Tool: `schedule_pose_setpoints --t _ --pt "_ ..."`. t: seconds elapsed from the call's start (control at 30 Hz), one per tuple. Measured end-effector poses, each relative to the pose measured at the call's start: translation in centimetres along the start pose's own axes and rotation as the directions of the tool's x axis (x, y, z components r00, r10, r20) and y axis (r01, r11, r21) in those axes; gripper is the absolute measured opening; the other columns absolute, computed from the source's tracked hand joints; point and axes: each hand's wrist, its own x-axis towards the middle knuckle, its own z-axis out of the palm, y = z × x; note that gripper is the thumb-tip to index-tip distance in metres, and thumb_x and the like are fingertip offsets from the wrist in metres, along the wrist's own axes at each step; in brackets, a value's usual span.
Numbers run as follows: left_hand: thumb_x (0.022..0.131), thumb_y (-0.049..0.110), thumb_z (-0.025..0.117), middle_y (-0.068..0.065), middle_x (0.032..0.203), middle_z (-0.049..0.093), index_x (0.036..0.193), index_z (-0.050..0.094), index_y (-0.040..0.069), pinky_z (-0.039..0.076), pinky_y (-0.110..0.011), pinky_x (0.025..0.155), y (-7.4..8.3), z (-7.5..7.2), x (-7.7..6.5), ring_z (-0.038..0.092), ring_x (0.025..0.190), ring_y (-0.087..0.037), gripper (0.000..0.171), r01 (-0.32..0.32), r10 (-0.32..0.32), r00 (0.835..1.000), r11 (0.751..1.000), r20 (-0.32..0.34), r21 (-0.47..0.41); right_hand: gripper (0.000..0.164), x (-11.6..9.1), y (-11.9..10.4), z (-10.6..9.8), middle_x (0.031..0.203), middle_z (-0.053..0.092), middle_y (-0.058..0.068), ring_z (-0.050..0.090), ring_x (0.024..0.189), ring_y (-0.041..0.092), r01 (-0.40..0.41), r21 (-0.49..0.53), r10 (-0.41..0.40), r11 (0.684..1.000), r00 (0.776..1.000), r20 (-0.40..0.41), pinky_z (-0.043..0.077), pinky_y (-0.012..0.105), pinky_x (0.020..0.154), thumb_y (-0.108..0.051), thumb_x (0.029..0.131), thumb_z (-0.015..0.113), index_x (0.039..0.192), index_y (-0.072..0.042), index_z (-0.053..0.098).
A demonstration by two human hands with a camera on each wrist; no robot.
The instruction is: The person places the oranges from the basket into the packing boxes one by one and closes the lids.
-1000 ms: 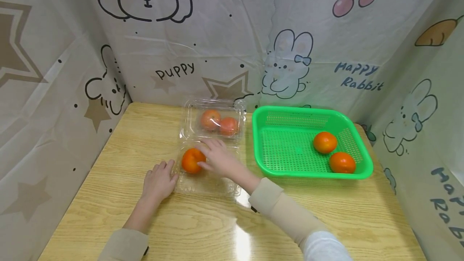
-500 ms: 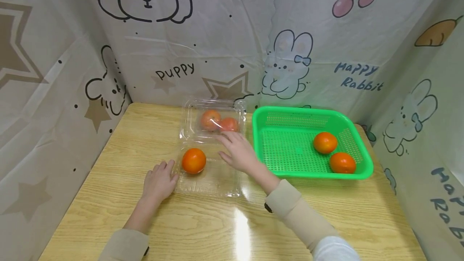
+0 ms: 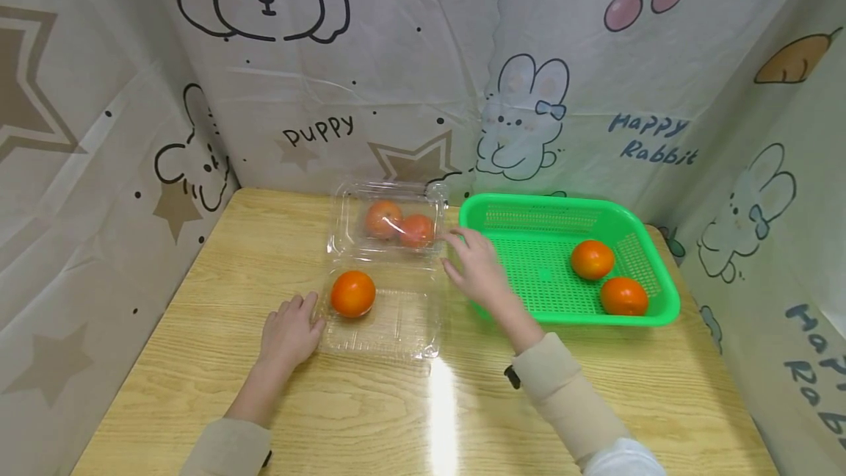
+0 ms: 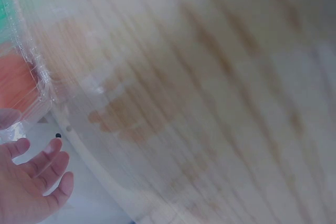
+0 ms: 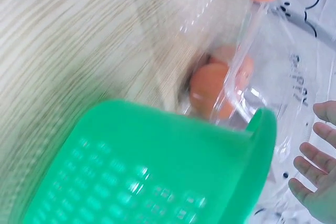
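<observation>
My left hand [image 3: 288,330] rests on the table with loosely bent fingers, its thumb side right at the left edge of a clear plastic clamshell box [image 3: 383,340]. In the near half of the box sits one smooth, round orange fruit [image 3: 353,294]. Two more round fruits [image 3: 384,220] show through the box's raised clear lid [image 3: 346,230]. My right hand [image 3: 477,267] hovers over the left rim of a green basket [image 3: 562,200], holding nothing, its fingers spread and slightly bent toward the box. In the right wrist view the fingers [image 5: 315,156] appear apart from everything.
Two orange fruits [image 3: 592,260] lie in the right end of the basket. A printed cloth [image 3: 396,79] hangs around the back and sides of the wooden table [image 3: 357,417]. The box and the basket stand close side by side.
My right hand has let go of the orange fruit in the box and moved right, across the box to the basket's left rim. The left hand has stayed in place.
</observation>
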Motion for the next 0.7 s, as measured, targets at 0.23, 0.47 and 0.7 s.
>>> schedule_pose_setpoints --t 0.23,0.47,0.7 --pt "0.087 0.028 0.051 -0.020 0.106 0.053 0.125 0.044 0.004 0.040 -0.051 0.074 0.0 -0.1 0.0 0.051 0.094 -0.037 0.046 0.000 0.000 1.000 1.000 0.006 0.001 0.038 -1.2 2.4 -1.1 0.123 0.051 0.015 0.046 0.115 0.031 -0.104 0.022 0.105 0.994 0.994 -0.035 0.036 0.050 0.096 -0.015 0.083 0.064 0.119 -0.006 0.055" --pt "0.087 0.028 0.050 -0.021 0.107 0.052 0.125 0.044 0.003 0.040 -0.051 0.075 0.2 -0.2 -0.1 0.050 0.094 -0.037 0.046 0.000 0.000 1.000 1.000 0.012 0.000 0.038 -2.8 5.3 -2.2 0.122 0.051 0.017 0.046 0.114 0.034 -0.201 0.017 0.202 0.979 0.976 -0.079 0.037 0.052 0.092 -0.015 0.083 0.064 0.119 -0.005 0.055" --pt "0.087 0.028 0.049 -0.021 0.108 0.052 0.126 0.044 0.003 0.040 -0.052 0.076 0.2 -0.2 0.0 0.050 0.095 -0.038 0.047 0.004 -0.004 1.000 1.000 0.015 0.002 0.038 -4.7 7.7 -3.7 0.122 0.050 0.020 0.046 0.113 0.038 -0.293 -0.028 0.289 0.956 0.952 -0.098 0.036 0.054 0.092 -0.016 0.083 0.064 0.119 -0.005 0.054"
